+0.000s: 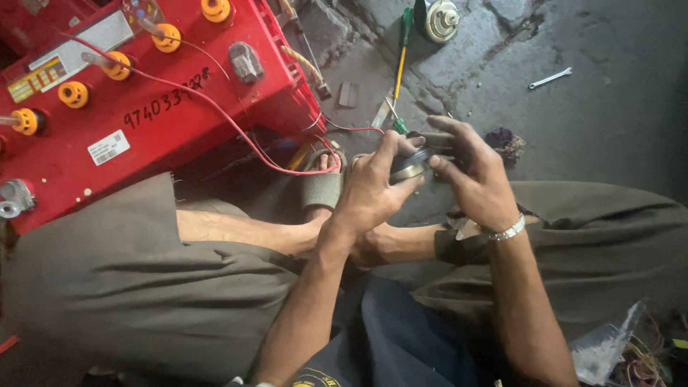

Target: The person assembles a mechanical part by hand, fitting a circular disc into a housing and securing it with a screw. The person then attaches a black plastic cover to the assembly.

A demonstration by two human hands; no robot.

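Observation:
Both my hands meet in the middle of the view around a small round metal part (410,167) with a shiny rim. My left hand (373,188) grips it from the left, thumb on top. My right hand (474,175), with a metal bracelet at the wrist, holds its right side with the fingers curled over it. Most of the part is hidden by my fingers. I sit with knees apart in olive trousers, a sandalled foot (322,183) just below and left of my hands.
A large red battery (143,107) with yellow caps and a red wire (236,129) stands at upper left. A green-handled screwdriver (402,50), a round metal device (438,18) and a spanner (550,78) lie on the grey floor. A plastic bag with wires (623,351) sits lower right.

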